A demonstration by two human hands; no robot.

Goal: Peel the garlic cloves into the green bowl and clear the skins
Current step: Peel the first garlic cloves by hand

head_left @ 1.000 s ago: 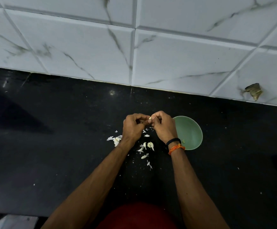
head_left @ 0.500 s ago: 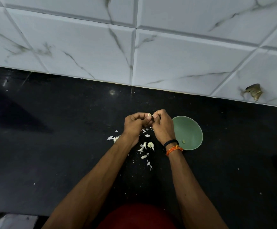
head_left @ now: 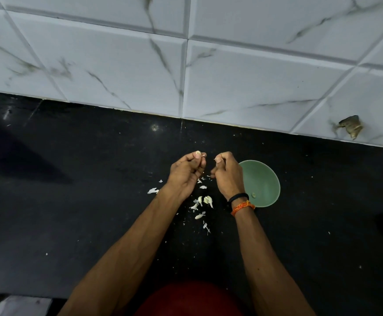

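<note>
Pale garlic clove [head_left: 197,153] sits pinched at the fingertips of the left hand [head_left: 187,173], held above the black speckled stone worktop [head_left: 72,201]. Thin white papery skins [head_left: 200,202] and a few loose cloves lie scattered on the worktop below and between the two hands, with one larger scrap [head_left: 153,190] off to the left. The right hand [head_left: 228,173], a small gap from the left, is curled with thumb and forefinger pinching a tiny sliver of skin [head_left: 215,158]. Just beside it to the right stands the round green plastic bowl [head_left: 268,179], holding one small peeled clove [head_left: 253,195].
</note>
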